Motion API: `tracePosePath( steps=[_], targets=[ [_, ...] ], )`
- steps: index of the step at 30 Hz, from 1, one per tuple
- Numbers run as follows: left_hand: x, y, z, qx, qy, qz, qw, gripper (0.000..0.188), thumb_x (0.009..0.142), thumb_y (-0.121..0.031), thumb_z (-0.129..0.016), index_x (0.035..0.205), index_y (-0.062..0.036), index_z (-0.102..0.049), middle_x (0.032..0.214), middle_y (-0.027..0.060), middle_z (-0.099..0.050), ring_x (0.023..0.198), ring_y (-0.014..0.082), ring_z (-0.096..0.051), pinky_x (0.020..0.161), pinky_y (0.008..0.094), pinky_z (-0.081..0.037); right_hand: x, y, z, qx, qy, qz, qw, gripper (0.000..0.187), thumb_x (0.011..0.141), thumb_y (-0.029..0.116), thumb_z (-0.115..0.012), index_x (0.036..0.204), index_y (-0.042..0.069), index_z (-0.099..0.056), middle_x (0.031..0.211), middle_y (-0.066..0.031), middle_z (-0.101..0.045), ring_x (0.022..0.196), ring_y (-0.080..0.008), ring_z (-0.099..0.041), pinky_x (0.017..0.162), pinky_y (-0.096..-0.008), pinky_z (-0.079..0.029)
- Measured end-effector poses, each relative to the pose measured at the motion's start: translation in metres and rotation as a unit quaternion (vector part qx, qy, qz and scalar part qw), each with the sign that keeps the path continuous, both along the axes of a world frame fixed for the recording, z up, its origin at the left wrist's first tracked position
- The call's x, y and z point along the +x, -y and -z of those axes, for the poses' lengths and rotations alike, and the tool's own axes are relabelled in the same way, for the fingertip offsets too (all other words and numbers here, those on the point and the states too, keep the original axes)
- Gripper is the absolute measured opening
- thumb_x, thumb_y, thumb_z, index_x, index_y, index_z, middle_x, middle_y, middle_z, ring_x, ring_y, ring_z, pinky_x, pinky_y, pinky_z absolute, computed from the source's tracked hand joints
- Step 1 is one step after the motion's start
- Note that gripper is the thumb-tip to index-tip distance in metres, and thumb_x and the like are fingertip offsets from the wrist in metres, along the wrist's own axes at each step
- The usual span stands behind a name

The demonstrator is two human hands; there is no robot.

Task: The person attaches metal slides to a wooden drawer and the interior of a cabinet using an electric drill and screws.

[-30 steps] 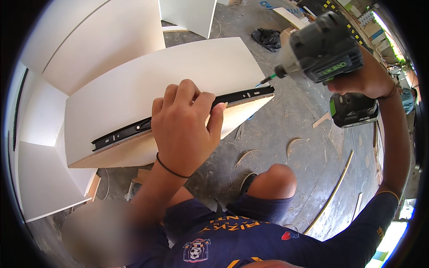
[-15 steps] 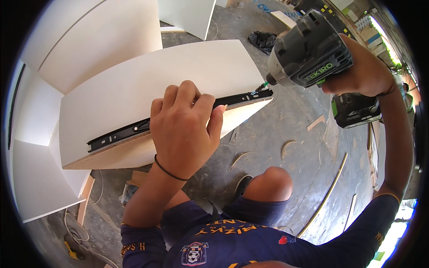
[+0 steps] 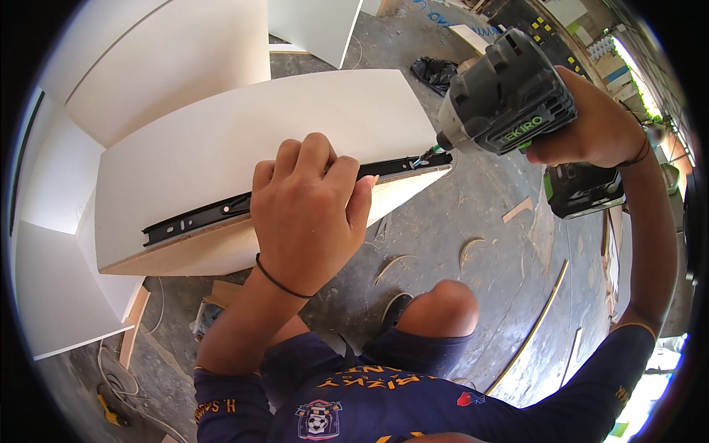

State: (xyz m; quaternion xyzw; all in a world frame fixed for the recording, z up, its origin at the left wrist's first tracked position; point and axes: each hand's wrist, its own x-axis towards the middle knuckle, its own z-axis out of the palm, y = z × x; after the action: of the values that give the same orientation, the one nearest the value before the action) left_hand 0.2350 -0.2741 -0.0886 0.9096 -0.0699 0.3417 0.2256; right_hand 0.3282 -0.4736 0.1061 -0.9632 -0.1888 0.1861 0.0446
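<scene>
A black drawer slide (image 3: 199,222) lies along the near edge of a white panel (image 3: 244,125). Across the middle of the slide, my left hand (image 3: 310,210) presses it to the panel, fingers curled over it and thumb along the near side. My right hand (image 3: 594,122) is closed round the handle of a dark cordless impact driver (image 3: 502,92). Its bit, with a green band, points down and left at the slide's right end, where a small screw (image 3: 419,161) shows at the tip. How deep the screw sits I cannot tell. My left hand hides the slide's middle.
White cabinet panels (image 3: 177,66) stand at the far left. On the grey floor (image 3: 443,354) lie curved wood strips, a long thin strip (image 3: 533,328), a black plastic bag (image 3: 436,72) and a cable with a yellow-and-black tool (image 3: 111,410). My bent knee (image 3: 441,308) is below the panel.
The driver and my right hand have moved slightly down and left, so the bit tip is lower on the slide's right end. My left hand keeps its hold.
</scene>
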Motion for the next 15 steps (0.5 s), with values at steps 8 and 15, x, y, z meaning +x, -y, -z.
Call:
tracePosePath(
  steps=[8,15],
  targets=[
    [0.0012,0.0002,0.0024,0.0,0.002,0.0,1.0,0.014,0.07,-0.022,-0.068,0.067,-0.0098,-0.06,0.076,0.0015,-0.048,0.074,0.0193,-0.049,0.063,0.034,-0.036,-0.0011,0.0003,0.0015,0.013,0.005,0.008,1.0,0.068,0.054,0.011,-0.082,0.114,0.001,-0.051,0.095,-0.0095,-0.064,0.088,-0.0209,-0.061,0.083,-0.033,-0.045],
    [0.0009,-0.0002,0.0021,0.0,0.003,-0.001,1.0,0.014,0.07,-0.021,-0.068,0.068,-0.0098,-0.061,0.077,0.0016,-0.048,0.075,0.0193,-0.049,0.063,0.0339,-0.036,-0.0006,0.0021,0.0031,0.041,0.009,0.003,0.999,0.068,0.053,0.011,-0.082,0.113,0.002,-0.052,0.094,-0.0088,-0.064,0.087,-0.0208,-0.061,0.081,-0.0333,-0.046]
  ],
)
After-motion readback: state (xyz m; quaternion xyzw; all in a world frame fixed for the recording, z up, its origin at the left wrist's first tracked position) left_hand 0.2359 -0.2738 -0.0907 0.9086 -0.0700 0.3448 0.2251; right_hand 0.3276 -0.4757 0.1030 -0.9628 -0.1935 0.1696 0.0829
